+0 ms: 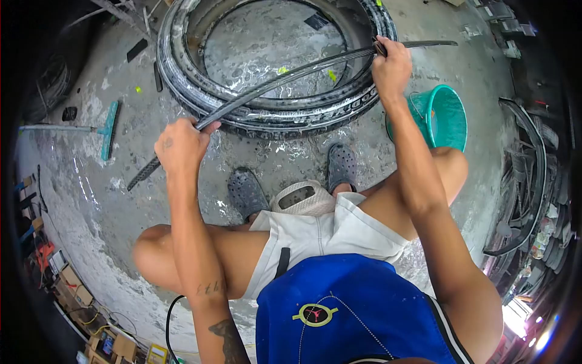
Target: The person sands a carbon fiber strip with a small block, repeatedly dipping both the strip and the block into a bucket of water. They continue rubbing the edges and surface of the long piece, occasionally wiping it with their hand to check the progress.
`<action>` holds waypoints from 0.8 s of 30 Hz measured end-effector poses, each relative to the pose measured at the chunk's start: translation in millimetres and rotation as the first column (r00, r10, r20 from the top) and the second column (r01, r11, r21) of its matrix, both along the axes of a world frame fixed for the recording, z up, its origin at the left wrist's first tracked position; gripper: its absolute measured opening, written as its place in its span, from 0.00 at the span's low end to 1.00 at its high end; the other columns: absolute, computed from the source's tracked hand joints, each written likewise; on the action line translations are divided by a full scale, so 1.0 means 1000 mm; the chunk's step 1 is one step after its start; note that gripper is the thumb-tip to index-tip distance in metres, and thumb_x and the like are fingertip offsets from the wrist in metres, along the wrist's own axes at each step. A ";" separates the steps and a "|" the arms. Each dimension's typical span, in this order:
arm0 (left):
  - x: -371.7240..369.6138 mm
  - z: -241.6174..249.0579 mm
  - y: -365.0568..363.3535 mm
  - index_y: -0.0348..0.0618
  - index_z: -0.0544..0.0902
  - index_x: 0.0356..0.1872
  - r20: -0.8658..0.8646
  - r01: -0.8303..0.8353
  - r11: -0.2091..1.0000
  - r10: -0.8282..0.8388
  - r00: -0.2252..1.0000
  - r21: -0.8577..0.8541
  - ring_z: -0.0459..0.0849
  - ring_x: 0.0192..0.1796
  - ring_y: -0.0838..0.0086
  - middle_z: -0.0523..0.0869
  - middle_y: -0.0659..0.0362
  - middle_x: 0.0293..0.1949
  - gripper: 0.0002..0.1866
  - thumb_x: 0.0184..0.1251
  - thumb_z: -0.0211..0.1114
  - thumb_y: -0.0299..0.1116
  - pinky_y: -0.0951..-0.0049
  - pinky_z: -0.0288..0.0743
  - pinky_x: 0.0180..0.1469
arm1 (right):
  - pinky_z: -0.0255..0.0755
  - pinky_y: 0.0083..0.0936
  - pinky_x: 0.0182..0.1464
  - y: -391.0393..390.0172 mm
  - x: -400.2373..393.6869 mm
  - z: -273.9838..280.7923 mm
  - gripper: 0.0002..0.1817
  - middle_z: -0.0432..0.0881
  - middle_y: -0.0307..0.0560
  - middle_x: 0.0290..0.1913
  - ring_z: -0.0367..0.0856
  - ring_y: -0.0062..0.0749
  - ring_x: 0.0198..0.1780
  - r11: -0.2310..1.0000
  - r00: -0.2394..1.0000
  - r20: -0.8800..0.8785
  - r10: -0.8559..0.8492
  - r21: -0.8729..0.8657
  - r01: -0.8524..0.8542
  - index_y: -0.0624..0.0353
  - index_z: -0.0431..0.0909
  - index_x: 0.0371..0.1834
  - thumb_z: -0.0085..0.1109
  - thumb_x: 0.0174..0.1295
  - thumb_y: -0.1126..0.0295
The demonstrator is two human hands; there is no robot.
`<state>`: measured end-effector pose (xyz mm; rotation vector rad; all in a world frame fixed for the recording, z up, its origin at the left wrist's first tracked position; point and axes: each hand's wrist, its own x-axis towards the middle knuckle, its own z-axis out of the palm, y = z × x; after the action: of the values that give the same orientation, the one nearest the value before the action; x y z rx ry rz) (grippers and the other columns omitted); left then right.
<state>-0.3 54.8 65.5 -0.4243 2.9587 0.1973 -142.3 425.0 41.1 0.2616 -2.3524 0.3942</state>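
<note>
A long dark rubber strip (285,74) is stretched slantwise between my two hands, above the near part of a wet black tire (285,121) lying flat on the floor. My left hand (180,144) is closed round the strip near its lower end, which sticks out down and to the left. Higher up, at the tire's right side, my right hand (391,65) grips the strip near its other end, which points right. A small dark piece shows at the fingers of my right hand; what it is I cannot make out.
A green bucket (447,118) stands right of the tire, close to my right forearm. On the left lies a broom with a teal head (109,130). A curved black strip (533,176) and piled rubber pieces line the right edge. Boxes (74,285) sit at lower left.
</note>
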 end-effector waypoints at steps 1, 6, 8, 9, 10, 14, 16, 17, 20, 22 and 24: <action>0.001 -0.001 0.000 0.44 0.91 0.38 -0.034 0.009 1.000 -0.008 0.999 0.005 0.89 0.39 0.48 0.89 0.45 0.31 0.30 0.54 0.73 0.64 0.53 0.79 0.41 | 0.74 0.41 0.50 -0.005 0.005 -0.010 0.19 0.87 0.48 0.38 0.81 0.45 0.44 0.996 0.996 0.008 -0.084 -0.020 0.085 0.54 0.88 0.42 0.58 0.46 0.84; 0.000 0.002 0.000 0.46 0.92 0.42 0.000 -0.004 1.000 0.004 1.000 -0.015 0.89 0.40 0.48 0.90 0.44 0.32 0.30 0.55 0.73 0.64 0.53 0.80 0.43 | 0.75 0.41 0.52 -0.126 0.079 -0.003 0.22 0.88 0.48 0.45 0.82 0.43 0.46 0.893 0.901 0.048 0.432 -0.165 -0.419 0.57 0.87 0.43 0.58 0.44 0.85; 0.000 0.004 0.000 0.46 0.92 0.41 -0.008 0.006 1.000 -0.006 1.000 -0.015 0.89 0.40 0.47 0.90 0.44 0.32 0.30 0.55 0.72 0.64 0.53 0.80 0.43 | 0.75 0.39 0.54 -0.113 0.069 0.007 0.23 0.88 0.48 0.48 0.82 0.43 0.48 0.819 0.801 0.173 0.573 -0.086 -0.568 0.56 0.87 0.45 0.58 0.43 0.86; 0.001 0.004 0.000 0.46 0.92 0.41 -0.015 0.009 1.000 -0.009 1.000 -0.015 0.89 0.39 0.47 0.89 0.44 0.32 0.30 0.55 0.72 0.65 0.53 0.80 0.43 | 0.76 0.37 0.56 -0.089 0.057 0.008 0.25 0.88 0.47 0.48 0.82 0.42 0.50 0.821 0.803 0.198 0.563 -0.022 -0.570 0.56 0.87 0.47 0.58 0.43 0.86; 0.001 0.005 0.000 0.46 0.92 0.41 -0.018 0.001 1.000 -0.001 1.000 -0.015 0.89 0.39 0.47 0.89 0.44 0.32 0.30 0.55 0.72 0.65 0.53 0.80 0.43 | 0.76 0.36 0.57 -0.052 0.037 0.005 0.27 0.88 0.45 0.49 0.82 0.43 0.51 0.840 0.823 0.233 0.518 0.047 -0.541 0.54 0.86 0.50 0.58 0.44 0.87; -0.003 0.007 0.001 0.47 0.92 0.39 0.007 -0.006 1.000 0.006 1.000 0.004 0.89 0.41 0.48 0.89 0.45 0.32 0.30 0.55 0.72 0.66 0.53 0.79 0.45 | 0.79 0.31 0.54 0.117 0.012 0.033 0.21 0.90 0.49 0.46 0.88 0.37 0.48 0.984 0.969 0.244 0.038 -0.181 0.007 0.55 0.87 0.53 0.59 0.56 0.80; -0.002 0.006 0.002 0.47 0.92 0.37 0.009 -0.007 1.000 0.007 1.000 0.000 0.88 0.41 0.48 0.89 0.47 0.31 0.30 0.54 0.72 0.67 0.52 0.79 0.46 | 0.79 0.34 0.54 0.212 0.003 0.029 0.16 0.90 0.49 0.47 0.89 0.41 0.50 0.926 0.936 0.216 -0.279 -0.196 0.322 0.52 0.87 0.55 0.65 0.64 0.66; -0.002 0.005 0.005 0.47 0.92 0.37 -0.011 -0.018 1.000 0.018 1.000 -0.002 0.88 0.41 0.48 0.89 0.46 0.31 0.30 0.54 0.72 0.67 0.53 0.79 0.46 | 0.79 0.36 0.55 0.241 0.004 0.026 0.17 0.90 0.50 0.47 0.89 0.43 0.51 0.869 0.869 0.231 -0.438 -0.138 0.475 0.53 0.87 0.54 0.66 0.63 0.62; -0.004 0.004 0.019 0.46 0.92 0.37 -0.013 -0.012 1.000 0.012 1.000 0.004 0.89 0.41 0.49 0.90 0.46 0.32 0.30 0.54 0.72 0.66 0.53 0.80 0.46 | 0.79 0.40 0.52 0.296 0.026 -0.002 0.19 0.90 0.50 0.42 0.89 0.39 0.45 0.728 0.616 0.432 -0.659 0.160 0.666 0.58 0.87 0.48 0.68 0.60 0.56; -0.009 0.006 0.031 0.44 0.91 0.37 -0.003 0.000 1.000 0.000 1.000 0.015 0.89 0.41 0.50 0.90 0.46 0.32 0.29 0.54 0.73 0.64 0.54 0.81 0.46 | 0.81 0.43 0.43 0.381 0.026 -0.086 0.20 0.90 0.54 0.39 0.90 0.48 0.40 0.833 0.483 0.712 -0.510 0.269 0.483 0.60 0.87 0.42 0.67 0.58 0.54; -0.012 0.004 0.041 0.44 0.91 0.36 -0.023 0.008 1.000 -0.008 1.000 0.014 0.89 0.41 0.49 0.90 0.46 0.32 0.29 0.55 0.73 0.63 0.54 0.81 0.45 | 0.75 0.39 0.20 0.344 0.047 -0.095 0.19 0.83 0.56 0.22 0.82 0.42 0.19 0.827 0.134 0.929 -0.344 0.233 0.511 0.69 0.85 0.33 0.65 0.59 0.58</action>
<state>-12.6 95.3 69.7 -0.4111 2.9796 0.2234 -95.7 768.8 -54.3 -1.1045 -3.3724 0.4985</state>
